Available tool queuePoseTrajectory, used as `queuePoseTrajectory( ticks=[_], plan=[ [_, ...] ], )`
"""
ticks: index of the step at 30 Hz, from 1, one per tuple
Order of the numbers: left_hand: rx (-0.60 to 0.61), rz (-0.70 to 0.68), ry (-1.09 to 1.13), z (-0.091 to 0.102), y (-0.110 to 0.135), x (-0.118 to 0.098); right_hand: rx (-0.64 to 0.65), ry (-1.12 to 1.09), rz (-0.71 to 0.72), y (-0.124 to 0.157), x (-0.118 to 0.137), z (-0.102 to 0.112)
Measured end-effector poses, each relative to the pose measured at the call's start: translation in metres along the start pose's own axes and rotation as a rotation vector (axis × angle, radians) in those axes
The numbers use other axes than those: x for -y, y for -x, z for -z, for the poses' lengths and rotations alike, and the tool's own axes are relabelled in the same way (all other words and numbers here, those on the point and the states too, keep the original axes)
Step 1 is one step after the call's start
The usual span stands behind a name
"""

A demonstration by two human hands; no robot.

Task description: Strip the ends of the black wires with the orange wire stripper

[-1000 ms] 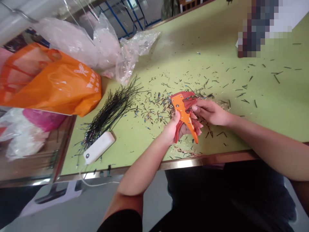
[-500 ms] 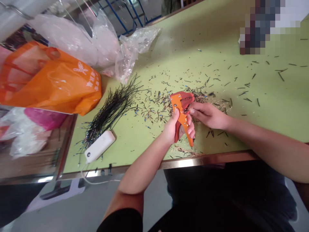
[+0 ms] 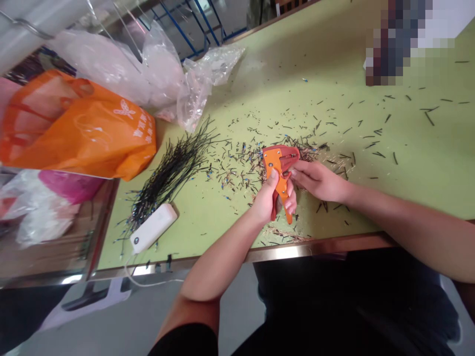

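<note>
My left hand (image 3: 267, 199) is wrapped round the handles of an orange and red wire stripper (image 3: 279, 170), squeezing them together above the green table (image 3: 260, 84). Just right of the tool's jaws, my right hand (image 3: 316, 180) has its fingers pinched at the jaw; what it holds is too small to make out. Short black wire offcuts (image 3: 241, 165) lie scattered all round both hands.
A bundle of thin black wires (image 3: 168, 173) lies to the left, with a white power bank (image 3: 152, 234) and its cable near the table's front edge. An orange plastic bag (image 3: 81, 131) and clear plastic bags (image 3: 156, 69) sit at far left. The metal table edge (image 3: 297, 249) runs below my hands.
The stripper's handles have closed together in my left hand. Both hands have stayed at about the same place on the table.
</note>
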State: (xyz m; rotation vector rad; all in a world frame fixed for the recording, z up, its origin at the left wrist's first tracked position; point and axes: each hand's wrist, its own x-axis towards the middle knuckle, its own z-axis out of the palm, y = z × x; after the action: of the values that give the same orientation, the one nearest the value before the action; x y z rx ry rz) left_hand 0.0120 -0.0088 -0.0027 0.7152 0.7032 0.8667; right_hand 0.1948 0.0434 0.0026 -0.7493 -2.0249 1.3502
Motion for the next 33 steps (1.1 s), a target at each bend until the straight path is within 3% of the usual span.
queuePoseTrajectory(
  ticks=[9,16,25,30,33],
  plan=[
    [-0.029,0.003,-0.041,0.003,-0.004,0.006,0.01,0.042,-0.042,0.0,0.002,-0.003],
    [0.033,0.018,0.018,0.004,0.002,-0.003,-0.06,0.12,-0.011,0.0,0.002,0.002],
    [-0.033,-0.052,-0.052,0.015,-0.001,-0.013,-0.18,0.271,0.104,0.0,0.001,0.009],
    [-0.117,-0.174,-0.238,0.021,0.0,-0.021,-0.236,0.509,0.253,-0.001,-0.003,0.015],
    [-0.276,-0.428,-0.446,0.025,0.006,-0.03,-0.255,0.729,0.303,-0.003,-0.005,0.022]
  ],
)
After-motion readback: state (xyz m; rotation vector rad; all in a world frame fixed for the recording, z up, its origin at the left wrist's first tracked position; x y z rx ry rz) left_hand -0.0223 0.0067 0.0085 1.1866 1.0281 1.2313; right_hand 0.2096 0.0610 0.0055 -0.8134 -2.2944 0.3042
